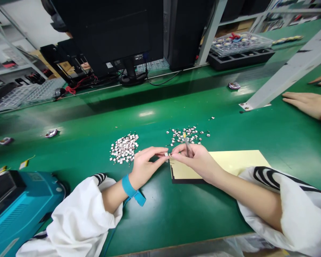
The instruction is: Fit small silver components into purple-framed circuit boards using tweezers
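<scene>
Between the thumb and fingertips of my left hand (pixel 148 162) is a small white part (pixel 166 154) with a dark end. My right hand (pixel 196 159) is closed around a slim grey tool with a yellow end (pixel 186 142), shaped like tweezers and pointing up past the knuckles. Its thumb and forefinger meet at the dark end of the white part; whether they grip it is too small to tell. Beneath my right hand lies a pale yellow pad (pixel 238 160) with a black edge. Two piles of similar small parts, a left pile (pixel 124 147) and a right pile (pixel 187 135), lie beyond my hands.
A teal machine (pixel 40 192) stands at the left. Behind are a monitor (pixel 117 35) and a slanted white post (pixel 286 71) bolted to the green table (pixel 149 221). Clear trays (pixel 243 43) sit back right. Another person's hand (pixel 305 103) rests at the right edge.
</scene>
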`<state>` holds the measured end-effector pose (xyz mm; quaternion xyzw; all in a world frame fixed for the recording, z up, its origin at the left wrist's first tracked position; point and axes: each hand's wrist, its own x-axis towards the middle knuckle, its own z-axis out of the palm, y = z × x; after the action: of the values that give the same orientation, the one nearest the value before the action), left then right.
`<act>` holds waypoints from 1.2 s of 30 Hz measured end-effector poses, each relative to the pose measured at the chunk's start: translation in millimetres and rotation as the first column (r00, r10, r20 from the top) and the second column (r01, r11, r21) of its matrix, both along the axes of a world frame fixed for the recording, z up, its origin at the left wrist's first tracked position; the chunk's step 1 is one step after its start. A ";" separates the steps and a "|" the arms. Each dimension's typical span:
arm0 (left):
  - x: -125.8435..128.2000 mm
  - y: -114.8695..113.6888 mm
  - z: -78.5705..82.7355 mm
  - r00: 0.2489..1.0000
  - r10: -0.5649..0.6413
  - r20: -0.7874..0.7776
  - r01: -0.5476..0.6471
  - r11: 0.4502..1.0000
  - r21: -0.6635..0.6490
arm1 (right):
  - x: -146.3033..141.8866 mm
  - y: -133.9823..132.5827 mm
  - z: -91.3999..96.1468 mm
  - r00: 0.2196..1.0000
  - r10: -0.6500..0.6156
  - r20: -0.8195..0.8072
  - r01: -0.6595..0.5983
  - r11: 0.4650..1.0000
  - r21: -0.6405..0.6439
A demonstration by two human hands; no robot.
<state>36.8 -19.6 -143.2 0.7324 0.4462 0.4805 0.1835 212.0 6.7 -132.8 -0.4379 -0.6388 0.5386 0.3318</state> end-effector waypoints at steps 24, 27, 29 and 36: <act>1.6 -3.8 0.8 0.980 -0.031 -0.195 0.076 0.971 0.227 | -6.6 -2.5 1.7 0.991 0.127 -0.039 -0.132 0.979 -0.155; 2.1 -3.9 1.3 0.979 -0.052 -0.195 0.096 0.971 0.219 | -5.6 -1.3 1.4 0.991 0.083 -0.104 -0.102 0.975 -0.197; 2.5 -4.4 1.7 0.984 -0.051 -0.171 0.084 0.979 0.188 | -3.6 0.5 1.4 0.983 0.051 -0.177 -0.091 0.970 -0.226; 4.3 -6.5 1.9 0.990 -0.064 -0.129 0.077 0.992 0.097 | -4.1 -0.3 5.2 0.988 0.063 -0.141 -0.096 0.965 -0.243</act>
<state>41.1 -26.1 -141.2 0.7849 0.4056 0.4486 0.1344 208.0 6.4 -127.6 -0.4135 -0.5596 0.6554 0.2939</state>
